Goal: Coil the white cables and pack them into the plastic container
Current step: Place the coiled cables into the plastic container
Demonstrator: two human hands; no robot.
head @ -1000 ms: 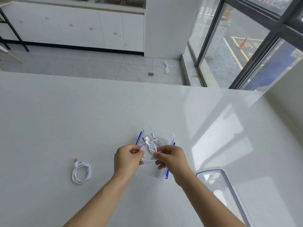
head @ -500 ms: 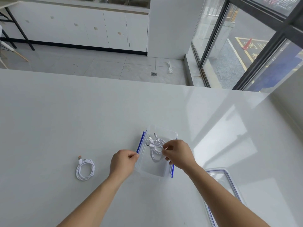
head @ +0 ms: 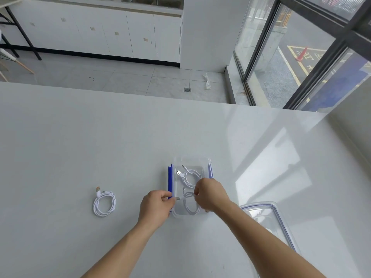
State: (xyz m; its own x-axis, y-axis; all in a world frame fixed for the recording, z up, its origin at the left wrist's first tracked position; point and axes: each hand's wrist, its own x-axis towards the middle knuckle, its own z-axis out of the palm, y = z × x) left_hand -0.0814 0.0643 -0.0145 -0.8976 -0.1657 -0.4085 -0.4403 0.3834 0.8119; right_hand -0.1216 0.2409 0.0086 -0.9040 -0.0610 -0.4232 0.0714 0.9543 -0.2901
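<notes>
A clear plastic container (head: 210,167) with blue side clasps stands open on the white table. In its far half lies a coiled white cable (head: 191,178) with its USB plug showing. A second white cable (head: 190,207) lies looped in the near half. My right hand (head: 210,194) reaches into the container from the right, fingers closed on this near cable. At the container's left rim my left hand (head: 156,207) pinches that cable's grey plug end. A third coiled white cable (head: 104,203) lies on the table to the left, apart from both hands.
The container's clear lid (head: 277,209) with a blue seal lies on the table to the right, partly under my right forearm. The table's far edge (head: 140,95) drops to a tiled floor. Windows stand at the right.
The coil that both hands held above the container now lies inside it. My left hand moved to the container's left rim. My right hand shifted to the near cable.
</notes>
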